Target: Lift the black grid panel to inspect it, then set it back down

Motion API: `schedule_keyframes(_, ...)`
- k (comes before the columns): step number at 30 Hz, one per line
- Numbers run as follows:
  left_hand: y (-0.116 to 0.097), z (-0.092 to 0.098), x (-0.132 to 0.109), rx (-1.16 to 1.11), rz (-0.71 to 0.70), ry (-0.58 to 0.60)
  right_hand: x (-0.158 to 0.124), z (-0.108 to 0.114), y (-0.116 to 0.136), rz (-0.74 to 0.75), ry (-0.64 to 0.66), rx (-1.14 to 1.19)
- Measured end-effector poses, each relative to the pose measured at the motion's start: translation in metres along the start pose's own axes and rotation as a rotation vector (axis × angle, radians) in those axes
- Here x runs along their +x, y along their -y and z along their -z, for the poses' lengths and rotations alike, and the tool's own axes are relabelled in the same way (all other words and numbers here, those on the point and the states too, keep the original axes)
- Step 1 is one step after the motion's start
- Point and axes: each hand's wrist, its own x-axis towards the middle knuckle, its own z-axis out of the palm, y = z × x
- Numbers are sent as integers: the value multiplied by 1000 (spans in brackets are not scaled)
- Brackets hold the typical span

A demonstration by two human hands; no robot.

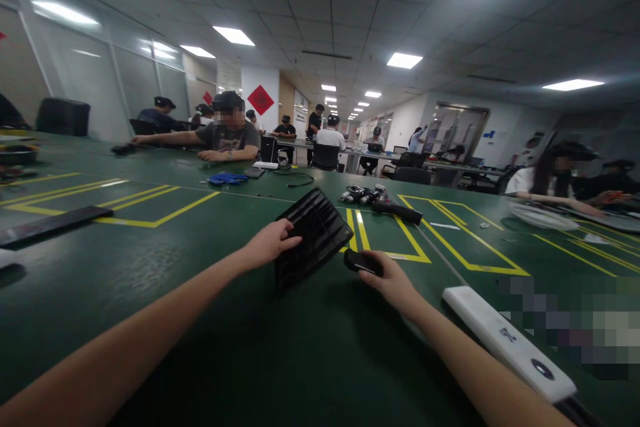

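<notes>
My left hand (273, 240) grips a black ribbed plastic tray (315, 233) by its left edge. The tray is tilted above the green table, its ridged face toward me. To its right, my right hand (393, 277) is closed around a small black rounded object (357, 261), whose kind I cannot make out. A narrow gap separates that object from the tray's lower right corner. Beyond the tray lie a bundle of cables with silvery connectors (363, 194) and a black stick-like handle (400, 211).
A white power strip (510, 340) lies beside my right forearm. At the left is a long black bar (55, 225). Blue gloves or cloth (227, 178) rest farther back. Yellow tape outlines (480, 267) mark the green table (240, 360). Several people sit around it and at tables behind.
</notes>
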Motion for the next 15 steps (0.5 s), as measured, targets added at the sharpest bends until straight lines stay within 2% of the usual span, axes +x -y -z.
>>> schedule_keyframes(3,-26,-25,-9,-168,-127,58,-6,-10,6,88,62,222)
schedule_keyframes(7,-39,-47,-21,-331,-195,111,-8,-14,5,191,128,304)
schedule_keyframes(11,-38,-55,-26,-477,-244,87,-8,-15,5,214,135,242)
schedule_keyframes(15,-39,-57,-27,-587,-202,72,-10,-18,10,232,121,191)
